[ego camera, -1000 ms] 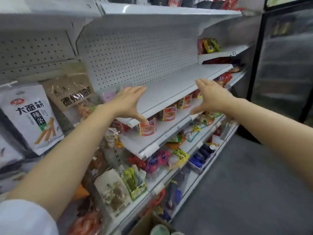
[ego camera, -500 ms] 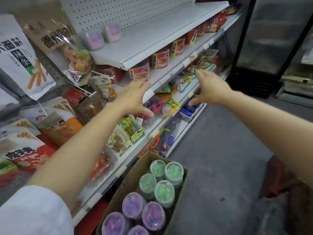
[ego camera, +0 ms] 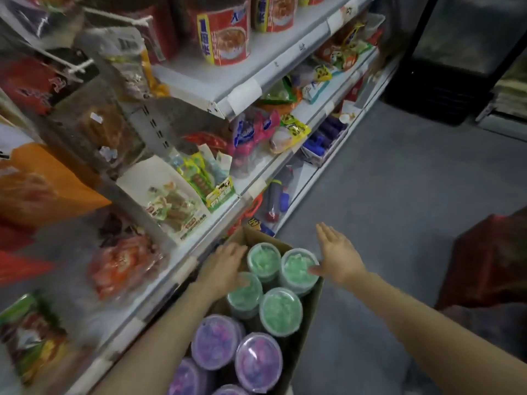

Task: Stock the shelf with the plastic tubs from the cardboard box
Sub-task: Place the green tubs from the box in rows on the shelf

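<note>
A grey shop floor [ego camera: 399, 195] runs beside white shelving [ego camera: 245, 89] packed with snacks. On the floor against it stands a cardboard box [ego camera: 310, 306] holding four green tubs [ego camera: 281, 310] at its far end and at least four purple tubs [ego camera: 258, 362] nearer. The left hand [ego camera: 225, 266] and the right hand [ego camera: 338, 256] flank the far green tubs, fingers straight, gripping nothing.

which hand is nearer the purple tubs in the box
Left. The left hand rests at the green tubs just beyond the purple tubs; the right hand sits farther off, at the box's far corner.
</note>
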### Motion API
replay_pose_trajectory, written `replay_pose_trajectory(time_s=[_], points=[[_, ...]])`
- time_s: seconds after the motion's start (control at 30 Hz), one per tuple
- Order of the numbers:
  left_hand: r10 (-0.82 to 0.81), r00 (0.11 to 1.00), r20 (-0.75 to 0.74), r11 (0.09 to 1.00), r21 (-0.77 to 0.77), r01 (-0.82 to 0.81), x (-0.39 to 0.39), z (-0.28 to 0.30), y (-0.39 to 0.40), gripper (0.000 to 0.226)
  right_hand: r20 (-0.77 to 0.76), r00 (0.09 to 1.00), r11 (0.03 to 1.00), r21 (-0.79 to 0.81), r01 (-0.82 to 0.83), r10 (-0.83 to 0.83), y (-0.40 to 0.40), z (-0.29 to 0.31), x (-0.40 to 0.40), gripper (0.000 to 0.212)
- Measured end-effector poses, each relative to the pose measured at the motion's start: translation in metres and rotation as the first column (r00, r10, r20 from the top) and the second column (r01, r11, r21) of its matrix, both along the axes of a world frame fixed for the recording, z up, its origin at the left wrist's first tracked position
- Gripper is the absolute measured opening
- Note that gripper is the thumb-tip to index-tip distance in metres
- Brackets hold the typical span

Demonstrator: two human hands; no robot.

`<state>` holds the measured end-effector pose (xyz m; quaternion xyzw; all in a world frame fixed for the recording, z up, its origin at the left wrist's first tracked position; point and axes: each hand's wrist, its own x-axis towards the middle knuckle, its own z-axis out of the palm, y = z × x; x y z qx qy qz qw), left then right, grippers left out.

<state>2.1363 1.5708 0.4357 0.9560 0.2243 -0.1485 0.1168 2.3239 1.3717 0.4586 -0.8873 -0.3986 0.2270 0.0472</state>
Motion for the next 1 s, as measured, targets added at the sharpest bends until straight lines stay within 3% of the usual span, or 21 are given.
replay_pose_trajectory(time_s=[0.17, 0.37, 0.53, 0.63, 0.8, 0.93, 1.0], points=[[0.018, 0.998, -0.062, 0.992, -0.12, -0.025, -0.014, -0.088, -0.017, 0.064, -0.044, 0.996, 0.994, -0.075, 0.075, -0.079, -0.011, -0.079, -0.017, 0.101], [0.122, 0.987, -0.107, 0.887, -0.435, -0.157, -0.017, -0.146, -0.024, 0.045, -0.189, 0.954, 0.972, -0.056, 0.227, -0.234, -0.015, -0.126, -0.017, 0.095], [0.104, 0.99, -0.097, 0.836, -0.531, -0.14, 0.008, -0.155, -0.029, 0.022, -0.195, 0.931, 0.951, -0.036, 0.307, -0.308, -0.002, -0.141, -0.003, 0.061], [0.116, 0.987, -0.109, 0.804, -0.573, -0.157, 0.02, -0.162, -0.03, 0.027, -0.2, 0.918, 0.94, -0.052, 0.338, -0.341, 0.006, -0.146, 0.004, 0.048], [0.106, 0.989, -0.102, 0.736, -0.661, -0.147, 0.033, -0.163, -0.026, 0.023, -0.235, 0.869, 0.9, -0.089, 0.426, -0.435, 0.01, -0.156, 0.003, 0.05], [0.212, 0.957, -0.198, 0.565, -0.774, -0.285, 0.031, -0.171, -0.023, 0.021, -0.262, 0.805, 0.84, -0.049, 0.54, -0.532, 0.008, -0.162, -0.011, 0.058], [0.251, 0.941, -0.228, 0.52, -0.788, -0.329, 0.028, -0.176, -0.024, 0.019, -0.311, 0.731, 0.772, -0.015, 0.635, -0.608, 0.008, -0.164, -0.021, 0.062]])
